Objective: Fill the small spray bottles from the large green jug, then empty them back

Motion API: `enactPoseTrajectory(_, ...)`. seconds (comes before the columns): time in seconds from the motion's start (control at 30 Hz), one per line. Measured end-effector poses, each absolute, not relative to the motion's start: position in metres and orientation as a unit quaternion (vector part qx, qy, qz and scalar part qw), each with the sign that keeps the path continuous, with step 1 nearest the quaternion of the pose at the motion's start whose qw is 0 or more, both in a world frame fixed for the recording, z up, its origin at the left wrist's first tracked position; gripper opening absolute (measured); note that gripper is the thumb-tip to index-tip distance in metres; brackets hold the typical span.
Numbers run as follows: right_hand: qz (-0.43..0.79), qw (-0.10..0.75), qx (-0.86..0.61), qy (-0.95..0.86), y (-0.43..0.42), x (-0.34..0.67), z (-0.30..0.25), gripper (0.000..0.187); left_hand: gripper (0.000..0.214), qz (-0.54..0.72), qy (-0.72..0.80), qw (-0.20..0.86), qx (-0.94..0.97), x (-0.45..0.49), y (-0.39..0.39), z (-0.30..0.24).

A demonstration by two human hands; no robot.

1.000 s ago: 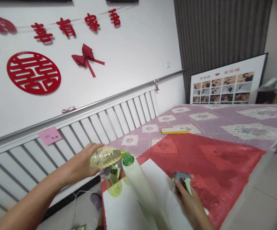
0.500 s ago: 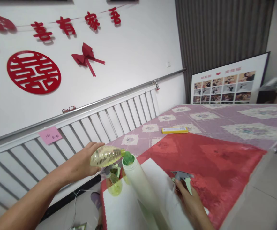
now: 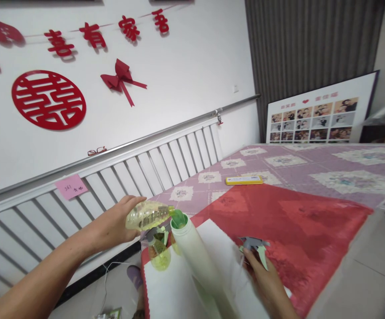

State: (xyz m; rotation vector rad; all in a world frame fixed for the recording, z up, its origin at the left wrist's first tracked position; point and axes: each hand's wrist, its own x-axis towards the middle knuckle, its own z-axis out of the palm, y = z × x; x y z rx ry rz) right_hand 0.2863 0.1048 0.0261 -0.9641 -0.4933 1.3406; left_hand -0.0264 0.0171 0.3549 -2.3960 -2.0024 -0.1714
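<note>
My left hand (image 3: 117,223) grips a clear plastic bottle (image 3: 147,215) of yellowish liquid, tipped on its side with its mouth over a green funnel (image 3: 178,218). The funnel sits in the neck of a tall white bottle (image 3: 197,261) standing on a white sheet (image 3: 169,288). My right hand (image 3: 267,285) rests on the sheet at the right and holds a grey and green spray trigger head (image 3: 255,248). A small yellow-green spray bottle (image 3: 158,252) stands just left of the white bottle, below the tipped one.
A red cloth (image 3: 279,226) covers the near part of a bed with a purple patterned cover (image 3: 328,173). A yellow flat case (image 3: 244,180) lies on it. A white slatted headboard (image 3: 129,173) with a pink note (image 3: 70,187), and a photo board (image 3: 315,117), stand behind.
The tipped bottle has stayed over the funnel in my left hand. The view has shifted slightly; neither hand has visibly moved.
</note>
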Motion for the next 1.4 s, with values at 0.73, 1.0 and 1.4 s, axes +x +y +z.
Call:
enactPoseTrajectory(0.73, 0.573, 0.654, -0.436, -0.232, 0.102, 0.286, 0.036, 0.043, 0.074, -0.042, -0.623, 0.02, -0.781, -0.029, 0.02, 0.36)
enactPoseTrajectory(1.0, 0.572, 0.648, -0.439, -0.245, 0.102, 0.287, 0.031, 0.041, 0.071, -0.042, -0.627, 0.016, -0.777, -0.017, 0.013, 0.37)
enactPoseTrajectory(1.4, 0.567, 0.654, -0.44, -0.24, 0.104, 0.287, 0.026, 0.043, 0.07, -0.023, -0.617, 0.05, -0.785, -0.015, 0.02, 0.375)
